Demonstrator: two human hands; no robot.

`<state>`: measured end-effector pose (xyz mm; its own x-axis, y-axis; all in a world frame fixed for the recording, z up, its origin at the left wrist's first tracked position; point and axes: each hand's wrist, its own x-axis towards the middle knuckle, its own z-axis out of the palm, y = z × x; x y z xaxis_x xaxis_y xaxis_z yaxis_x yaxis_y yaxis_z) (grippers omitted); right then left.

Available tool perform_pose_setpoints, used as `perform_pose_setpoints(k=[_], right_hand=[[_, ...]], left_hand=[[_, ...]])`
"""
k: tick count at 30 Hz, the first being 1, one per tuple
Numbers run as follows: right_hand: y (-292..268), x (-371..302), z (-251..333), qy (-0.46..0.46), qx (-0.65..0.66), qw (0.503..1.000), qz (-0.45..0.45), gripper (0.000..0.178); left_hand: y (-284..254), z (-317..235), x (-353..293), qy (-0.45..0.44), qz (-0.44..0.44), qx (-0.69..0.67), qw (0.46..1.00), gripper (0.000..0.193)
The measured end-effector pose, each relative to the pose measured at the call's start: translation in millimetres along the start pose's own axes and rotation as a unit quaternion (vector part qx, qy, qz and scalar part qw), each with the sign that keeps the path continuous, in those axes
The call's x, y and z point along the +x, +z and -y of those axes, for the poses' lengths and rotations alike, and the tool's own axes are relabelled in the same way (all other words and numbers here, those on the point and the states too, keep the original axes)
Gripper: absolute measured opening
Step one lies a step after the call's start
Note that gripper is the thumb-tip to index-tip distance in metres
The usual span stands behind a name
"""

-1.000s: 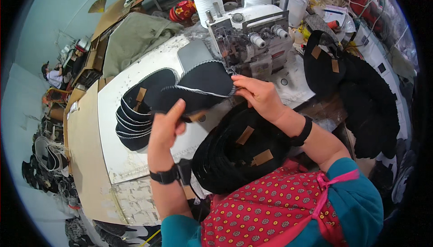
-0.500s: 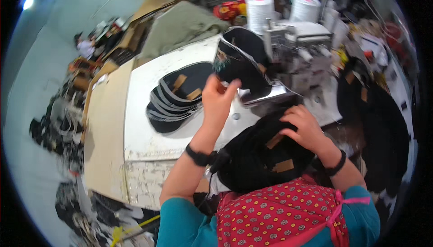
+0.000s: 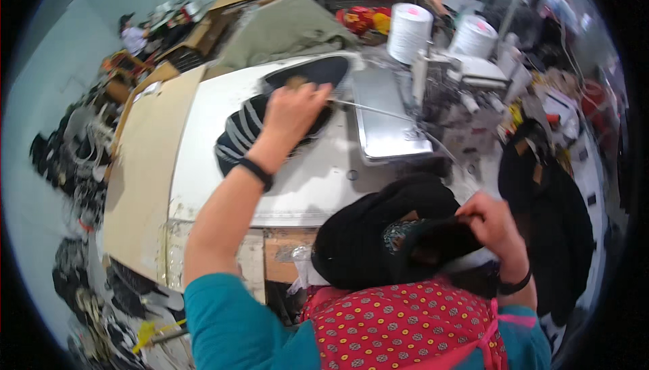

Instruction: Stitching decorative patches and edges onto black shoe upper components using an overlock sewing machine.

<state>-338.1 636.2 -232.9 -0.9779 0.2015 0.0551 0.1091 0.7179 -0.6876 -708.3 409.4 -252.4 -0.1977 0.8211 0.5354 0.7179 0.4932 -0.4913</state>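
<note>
At left hand [image 3: 292,118], black stack [image 3: 238,132], bare table edge [image 3: 291,223]

No word, number or sign can be read here. On the held black cloth piece [image 3: 439,240] there is a small pale mark [image 3: 399,236] (pattern or letters, I cannot tell which). The white paper [image 3: 560,114] on the right side is also too blurred for reading.

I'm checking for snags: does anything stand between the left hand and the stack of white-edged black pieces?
Nothing visible does. The left hand is at the stack of black pieces, though blur hides its exact grip. A white thread runs rightward, over the silver plate toward the sewing machine.
</note>
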Motion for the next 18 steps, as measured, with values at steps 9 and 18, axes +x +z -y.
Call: perform_pose_setpoints(k=[9,18], right_hand=[[14,79,-8,0.116,0.505,0.855,-0.026,0.027],[71,118,-25,0.010,0.309,0.908,-0.282,0.018]], left_hand=[[-16,-52,-49,-0.077,0.125,-0.034,0.989,0.037],[-62,-92,33,-0.319,-0.001,-0.926,0.203,0.058]])
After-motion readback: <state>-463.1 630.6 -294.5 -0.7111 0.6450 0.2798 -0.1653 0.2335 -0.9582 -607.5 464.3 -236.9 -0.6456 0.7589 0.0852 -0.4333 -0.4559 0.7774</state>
